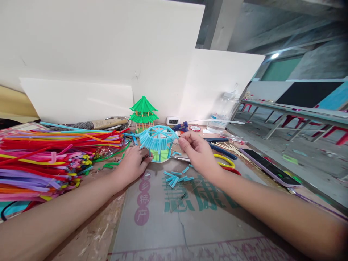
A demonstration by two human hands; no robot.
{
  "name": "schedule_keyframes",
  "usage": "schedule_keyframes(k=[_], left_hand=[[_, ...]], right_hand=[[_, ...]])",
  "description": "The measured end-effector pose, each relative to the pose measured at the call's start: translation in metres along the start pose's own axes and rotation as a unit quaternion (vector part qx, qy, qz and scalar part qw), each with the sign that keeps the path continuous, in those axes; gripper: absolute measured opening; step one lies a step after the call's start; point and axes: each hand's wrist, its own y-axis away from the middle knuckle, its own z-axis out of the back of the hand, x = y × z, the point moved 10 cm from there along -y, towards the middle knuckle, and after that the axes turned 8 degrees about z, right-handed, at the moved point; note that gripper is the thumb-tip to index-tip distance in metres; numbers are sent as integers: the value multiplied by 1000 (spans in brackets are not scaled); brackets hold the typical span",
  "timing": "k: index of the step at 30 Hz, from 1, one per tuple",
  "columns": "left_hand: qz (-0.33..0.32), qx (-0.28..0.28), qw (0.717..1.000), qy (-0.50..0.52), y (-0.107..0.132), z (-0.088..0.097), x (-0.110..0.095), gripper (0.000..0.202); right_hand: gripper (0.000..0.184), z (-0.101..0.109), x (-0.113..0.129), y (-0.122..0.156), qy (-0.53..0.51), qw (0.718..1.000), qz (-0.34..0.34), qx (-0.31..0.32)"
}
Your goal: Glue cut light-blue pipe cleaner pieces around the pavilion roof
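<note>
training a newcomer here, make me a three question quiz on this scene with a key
1. What colour is the tiered model standing behind the blue model? A) red B) green C) purple
2. True or false: several short blue pieces lie on the printed sheet.
3. Which hand is nearer the phone?

Key: 1. B; 2. true; 3. the right hand.

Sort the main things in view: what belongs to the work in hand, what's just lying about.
Likely part of the work:
blue pavilion model
cut blue pipe-cleaner pieces
scissors, probably
glue gun, probably

Likely just lying about:
smartphone
digital clock
green pagoda model
</note>
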Motion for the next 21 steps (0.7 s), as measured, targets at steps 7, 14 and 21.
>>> schedule_keyframes(k=[7, 14, 21], left_hand=[[-3, -4, 1000, 7, -1, 0, 1, 27], [-4, -3, 1000, 13, -1, -1, 0, 26], [-5, 4, 1000, 5, -1, -2, 0, 26]], right_hand=[[37, -25, -28, 14, -168, 979, -115, 11], [35, -38, -31, 16, -203, 970, -134, 11], [35, -43, -31, 21, -229, 961, -156, -1]])
